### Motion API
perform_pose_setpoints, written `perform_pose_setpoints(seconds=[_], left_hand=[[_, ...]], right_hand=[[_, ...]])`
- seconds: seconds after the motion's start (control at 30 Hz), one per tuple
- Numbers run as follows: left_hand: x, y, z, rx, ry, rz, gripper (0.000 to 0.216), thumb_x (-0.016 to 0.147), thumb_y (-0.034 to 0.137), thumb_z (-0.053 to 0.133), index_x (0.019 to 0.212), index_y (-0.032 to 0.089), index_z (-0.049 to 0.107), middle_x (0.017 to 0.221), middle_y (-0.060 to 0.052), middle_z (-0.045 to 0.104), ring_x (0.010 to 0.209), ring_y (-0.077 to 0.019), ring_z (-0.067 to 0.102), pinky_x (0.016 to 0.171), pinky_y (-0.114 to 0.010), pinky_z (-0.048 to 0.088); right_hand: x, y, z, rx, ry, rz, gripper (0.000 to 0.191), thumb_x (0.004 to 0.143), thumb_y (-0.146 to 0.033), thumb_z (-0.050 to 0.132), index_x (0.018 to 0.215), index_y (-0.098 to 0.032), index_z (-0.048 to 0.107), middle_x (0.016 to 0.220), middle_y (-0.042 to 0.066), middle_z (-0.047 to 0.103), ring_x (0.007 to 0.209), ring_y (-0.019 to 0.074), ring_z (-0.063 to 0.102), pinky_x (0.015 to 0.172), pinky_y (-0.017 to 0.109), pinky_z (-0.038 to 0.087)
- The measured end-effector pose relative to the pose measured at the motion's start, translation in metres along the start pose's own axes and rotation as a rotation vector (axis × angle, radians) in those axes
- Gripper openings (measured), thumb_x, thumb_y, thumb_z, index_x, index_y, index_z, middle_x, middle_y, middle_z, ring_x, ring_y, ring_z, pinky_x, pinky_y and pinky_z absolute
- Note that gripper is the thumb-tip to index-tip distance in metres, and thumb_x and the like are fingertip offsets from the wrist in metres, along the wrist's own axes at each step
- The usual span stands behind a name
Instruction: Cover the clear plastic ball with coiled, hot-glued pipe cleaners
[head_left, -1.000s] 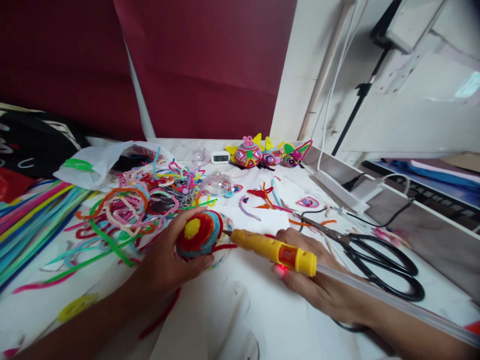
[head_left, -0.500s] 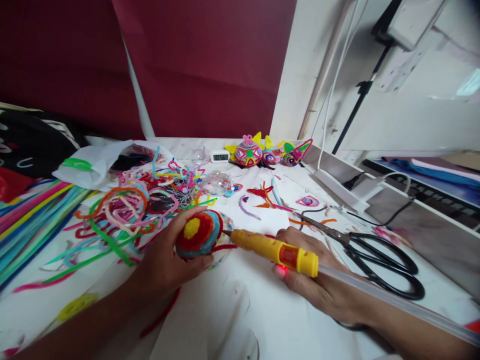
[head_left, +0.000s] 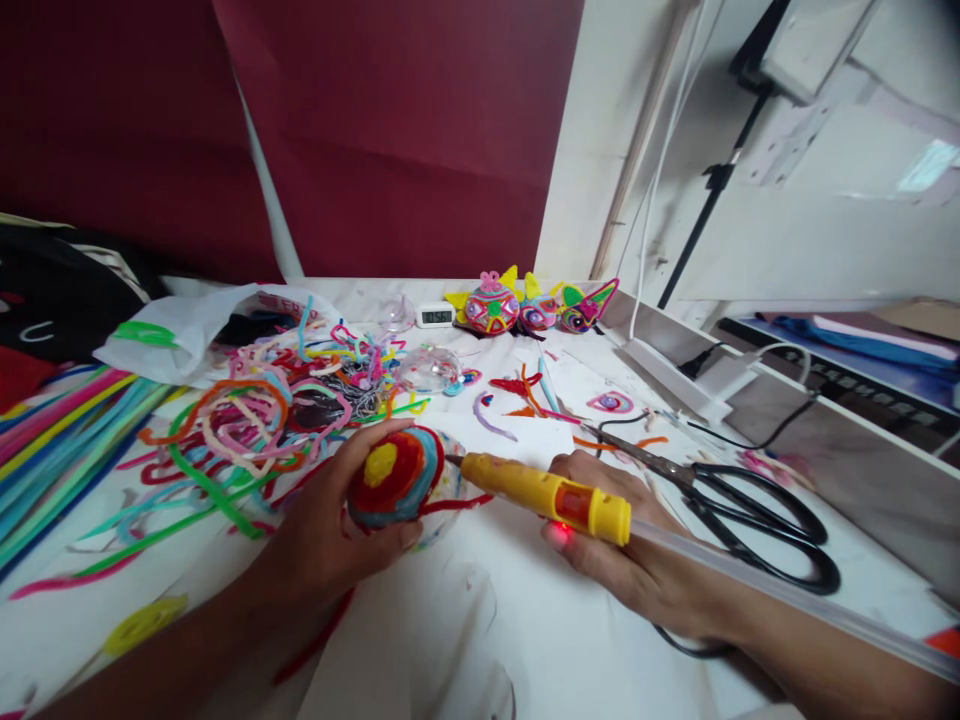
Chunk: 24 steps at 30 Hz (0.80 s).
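My left hand [head_left: 330, 525] is wrapped round a clear ball [head_left: 397, 475] partly covered with coiled pipe cleaners, yellow in the middle, then red and blue. A red pipe cleaner [head_left: 459, 504] sticks out from the ball's right side. In my right hand [head_left: 611, 545] is a yellow hot glue gun [head_left: 540, 492], with a clear glue stick [head_left: 765, 585] coming out of its back and a red light glowing by my thumb. Its nozzle points left, at or very close to the ball's right side; whether it touches I cannot tell.
Black-handled scissors [head_left: 697, 480] lie right of my right hand. Loose pipe cleaners [head_left: 247, 420] are heaped at left, by a white plastic bag [head_left: 195, 330]. Several finished pipe-cleaner figures [head_left: 491, 305] and a small digital clock [head_left: 435, 316] stand at the back. A power strip [head_left: 686, 385] runs along the right.
The view has shifted slightly. The red pipe cleaner's loose end reaches farther right from the ball. Both hands keep their grips, with the nozzle still beside the ball.
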<state>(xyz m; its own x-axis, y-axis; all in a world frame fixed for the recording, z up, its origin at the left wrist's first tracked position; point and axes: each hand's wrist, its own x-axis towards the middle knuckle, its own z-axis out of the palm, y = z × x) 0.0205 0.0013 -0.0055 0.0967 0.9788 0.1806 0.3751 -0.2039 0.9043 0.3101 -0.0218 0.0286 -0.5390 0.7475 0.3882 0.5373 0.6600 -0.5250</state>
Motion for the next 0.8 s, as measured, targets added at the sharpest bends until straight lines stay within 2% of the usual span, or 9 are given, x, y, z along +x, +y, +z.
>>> perform_pose_setpoints(seconds=[0.23,0.4,0.6,0.8], left_hand=[[0.0051,0.0042,-0.0015,0.033,0.033,0.072,0.077,0.063,0.045,0.084,0.135,0.029,0.062,0.127,-0.006,0.073,0.111,-0.0377,0.071,0.089,-0.041,0.063],[0.004,-0.0017,-0.0014,0.04,0.021,0.057,0.08,0.066,0.05,0.083,0.139,0.029,0.058,0.133,-0.008,0.07,0.113,-0.0389,0.07,0.088,-0.043,0.063],[-0.0003,0.0004,0.0015,-0.06,0.004,0.003,0.078,0.066,0.049,0.085,0.137,0.031,0.058,0.134,-0.007,0.068,0.114,-0.0382,0.07,0.072,-0.034,0.064],[-0.0002,0.0049,0.0009,-0.055,0.029,0.006,0.073,0.063,0.046,0.086,0.131,0.031,0.063,0.137,-0.005,0.067,0.122,-0.0389,0.065,0.076,-0.034,0.064]], right_hand=[[-0.0003,-0.002,-0.0002,-0.001,-0.014,-0.036,0.024,0.104,-0.043,0.046,0.093,-0.023,0.053,0.083,0.001,0.059,0.07,0.0167,0.057,0.064,0.032,0.047],[-0.0007,-0.0035,-0.0013,-0.053,0.002,-0.092,0.022,0.105,-0.039,0.044,0.094,-0.023,0.053,0.085,0.001,0.06,0.07,0.017,0.056,0.064,0.033,0.047],[-0.0005,0.0006,0.0005,-0.026,0.026,-0.058,0.029,0.106,-0.043,0.044,0.085,-0.023,0.044,0.079,-0.002,0.055,0.068,0.0149,0.052,0.064,0.031,0.044],[0.0004,0.0022,0.0019,-0.047,0.057,-0.098,0.029,0.108,-0.041,0.041,0.085,-0.023,0.043,0.081,-0.001,0.054,0.069,0.0148,0.051,0.065,0.031,0.042]])
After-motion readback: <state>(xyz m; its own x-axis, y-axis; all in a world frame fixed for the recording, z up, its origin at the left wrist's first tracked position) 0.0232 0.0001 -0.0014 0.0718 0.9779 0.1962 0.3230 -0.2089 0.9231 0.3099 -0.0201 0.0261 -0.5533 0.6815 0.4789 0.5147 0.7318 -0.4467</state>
